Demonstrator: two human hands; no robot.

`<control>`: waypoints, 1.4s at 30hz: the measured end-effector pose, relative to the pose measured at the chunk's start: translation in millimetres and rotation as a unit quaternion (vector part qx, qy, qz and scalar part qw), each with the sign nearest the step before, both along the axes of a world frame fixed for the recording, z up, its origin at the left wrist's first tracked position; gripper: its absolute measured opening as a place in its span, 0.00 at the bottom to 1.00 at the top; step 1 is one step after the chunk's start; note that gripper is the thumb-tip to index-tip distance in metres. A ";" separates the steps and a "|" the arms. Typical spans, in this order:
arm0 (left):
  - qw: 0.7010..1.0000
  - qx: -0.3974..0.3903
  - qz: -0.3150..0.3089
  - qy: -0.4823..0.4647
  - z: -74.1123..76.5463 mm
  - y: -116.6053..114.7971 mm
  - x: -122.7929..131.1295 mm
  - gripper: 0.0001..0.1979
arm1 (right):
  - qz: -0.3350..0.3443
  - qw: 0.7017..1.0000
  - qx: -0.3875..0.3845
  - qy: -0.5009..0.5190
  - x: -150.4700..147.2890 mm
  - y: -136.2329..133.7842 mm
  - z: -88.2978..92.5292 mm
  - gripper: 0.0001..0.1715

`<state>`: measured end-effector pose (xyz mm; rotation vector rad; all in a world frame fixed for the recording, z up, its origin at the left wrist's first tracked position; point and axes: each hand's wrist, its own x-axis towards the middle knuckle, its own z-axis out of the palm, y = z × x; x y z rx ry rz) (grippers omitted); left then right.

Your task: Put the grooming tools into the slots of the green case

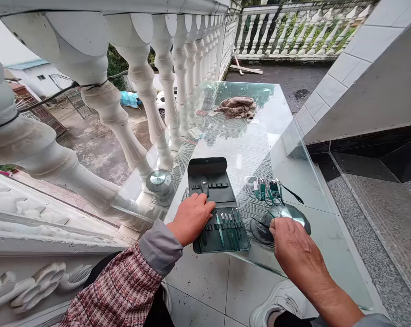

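An unfolded black manicure case (pixel 225 196) lies on the glass tabletop, its top flap away from me. Several slim tools (pixel 228 227), some with green-tinted shine, sit in its lower loops; the upper row of loops (pixel 219 185) shows mostly bare. My left hand (pixel 192 217) rests on the case's left side, fingers curled on it near the fold. Beside the case, my right hand (pixel 295 245) pinches a thin dark tool (pixel 260 223); the fingers hide its near end, so its kind is unclear. Nail clippers (pixel 261 190) and scissors (pixel 275 200) lie in a group beyond that hand.
The glass table (pixel 239 147) has round metal-capped supports, one (pixel 158 180) at left. A crumpled brown cloth (pixel 237 107) and a small card (pixel 195 132) lie farther back. White balusters (pixel 137 86) run along the left; stone steps (pixel 378 204) stand at right.
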<state>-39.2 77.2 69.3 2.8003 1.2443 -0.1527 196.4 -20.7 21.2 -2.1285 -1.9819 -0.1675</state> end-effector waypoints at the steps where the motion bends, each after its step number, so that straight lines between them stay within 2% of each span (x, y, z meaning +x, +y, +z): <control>1: 1.000 0.001 -0.001 -0.002 -1.2 0.4 -0.5 0.10 | -0.007 1.000 0.006 0.023 -0.3 0.8 0.6 0.10; 4: 1.000 0.008 -0.007 -0.005 -4.2 0.7 -1.5 0.09 | -0.015 0.991 0.038 0.130 -4.6 1.9 6.1 0.07; 6: 1.000 0.014 -0.010 -0.007 -5.0 0.4 -1.8 0.08 | 0.008 0.974 0.038 0.223 -12.2 0.7 12.8 0.07; 9: 1.000 0.021 -0.011 -0.011 -5.0 -0.4 -2.0 0.08 | 0.082 0.937 -0.032 0.337 -30.0 -3.6 23.1 0.09; 12: 1.000 0.024 -0.012 -0.012 -4.4 -0.9 -2.3 0.08 | 0.142 0.905 -0.107 0.386 -47.2 -8.5 28.8 0.11; 15: 1.000 0.024 -0.013 -0.012 -3.8 -1.0 -2.4 0.07 | 0.159 0.890 -0.151 0.400 -56.5 -12.0 28.5 0.11; 21: 1.000 0.020 -0.013 -0.005 -2.6 -0.6 -1.9 0.07 | 0.153 0.885 -0.182 0.401 -59.2 -12.4 23.7 0.10; 29: 1.000 0.021 -0.013 -0.007 -2.7 -0.8 -1.9 0.07 | 0.135 0.879 -0.184 0.419 -67.4 -12.9 21.0 0.11; 35: 1.000 0.022 -0.015 -0.008 -3.7 -0.6 -2.1 0.08 | 0.112 0.859 -0.191 0.461 -70.0 -14.9 16.1 0.11; 39: 0.999 0.027 -0.016 -0.012 -4.2 -0.5 -2.2 0.07 | 0.147 0.883 -0.158 0.416 -72.5 -14.4 18.3 0.09; 42: 0.999 0.028 -0.017 -0.012 -4.1 -0.4 -2.0 0.07 | 0.181 0.898 -0.132 0.378 -73.9 -15.1 17.3 0.14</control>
